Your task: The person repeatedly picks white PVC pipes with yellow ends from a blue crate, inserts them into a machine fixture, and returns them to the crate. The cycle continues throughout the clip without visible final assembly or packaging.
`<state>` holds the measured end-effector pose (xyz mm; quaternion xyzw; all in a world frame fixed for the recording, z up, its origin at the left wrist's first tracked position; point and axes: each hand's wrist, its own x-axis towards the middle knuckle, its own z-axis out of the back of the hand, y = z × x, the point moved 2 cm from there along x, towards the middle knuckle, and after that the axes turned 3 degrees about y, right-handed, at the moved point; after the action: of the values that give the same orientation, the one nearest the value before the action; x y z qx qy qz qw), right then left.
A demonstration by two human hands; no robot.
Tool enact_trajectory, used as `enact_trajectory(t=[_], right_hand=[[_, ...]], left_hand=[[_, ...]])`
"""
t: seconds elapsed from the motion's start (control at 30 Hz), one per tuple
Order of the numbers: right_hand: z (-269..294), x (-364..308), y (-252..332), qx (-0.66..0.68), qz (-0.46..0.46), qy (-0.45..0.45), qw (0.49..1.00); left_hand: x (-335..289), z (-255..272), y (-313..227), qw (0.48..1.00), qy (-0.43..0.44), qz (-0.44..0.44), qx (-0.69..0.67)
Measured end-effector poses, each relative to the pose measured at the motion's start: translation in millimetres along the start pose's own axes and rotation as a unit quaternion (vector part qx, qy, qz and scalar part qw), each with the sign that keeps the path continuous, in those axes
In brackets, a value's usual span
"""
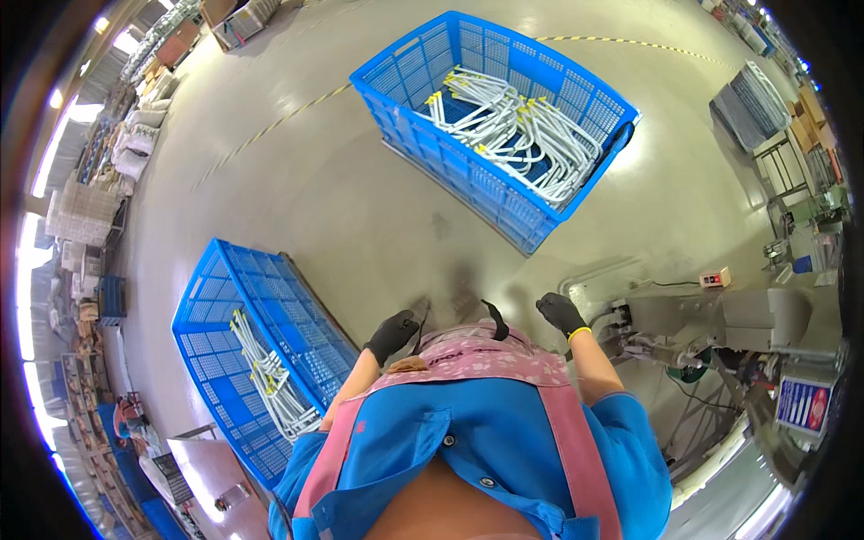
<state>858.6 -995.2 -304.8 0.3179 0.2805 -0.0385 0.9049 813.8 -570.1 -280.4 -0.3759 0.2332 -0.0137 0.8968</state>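
My left hand, in a dark glove, is held at the left side of my pink patterned apron. Its fingers are curled, next to a thin dark strap; whether they hold anything is hidden. My right hand, gloved in the same dark colour with a yellow cuff, makes a fist to the right of the apron, with nothing visible in it. A big blue crate ahead contains many bent white tubes with yellow ends. More such tubes lie in a second blue crate at my left.
Close on my right stands grey machinery with a red-and-white switch box. A stack of grey panels is farther right. Yellow-black floor tape runs behind the far crate. Shelves and piled goods line the left.
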Motion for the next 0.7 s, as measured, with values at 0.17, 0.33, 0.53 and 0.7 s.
enact_trajectory(t=[0.17, 0.33, 0.53, 0.7], right_hand=[[28.4, 25.7, -9.8, 0.075, 0.006, -0.016, 0.997], [43.0, 79.9, -1.4, 0.064, -0.024, -0.091, 0.993], [97.9, 173.7, -5.3, 0.063, -0.213, -0.164, 0.961], [118.9, 240.5, -28.7, 0.103, -0.373, -0.154, 0.909]], left_hand=[[81.9, 7.2, -37.3, 0.993, 0.116, -0.024, 0.026], [182.8, 29.8, -51.1, 0.98, 0.19, -0.021, -0.052], [348.9, 84.8, -119.8, 0.974, 0.203, -0.075, 0.069], [516.8, 98.1, -143.6, 0.972, 0.166, -0.113, 0.119]])
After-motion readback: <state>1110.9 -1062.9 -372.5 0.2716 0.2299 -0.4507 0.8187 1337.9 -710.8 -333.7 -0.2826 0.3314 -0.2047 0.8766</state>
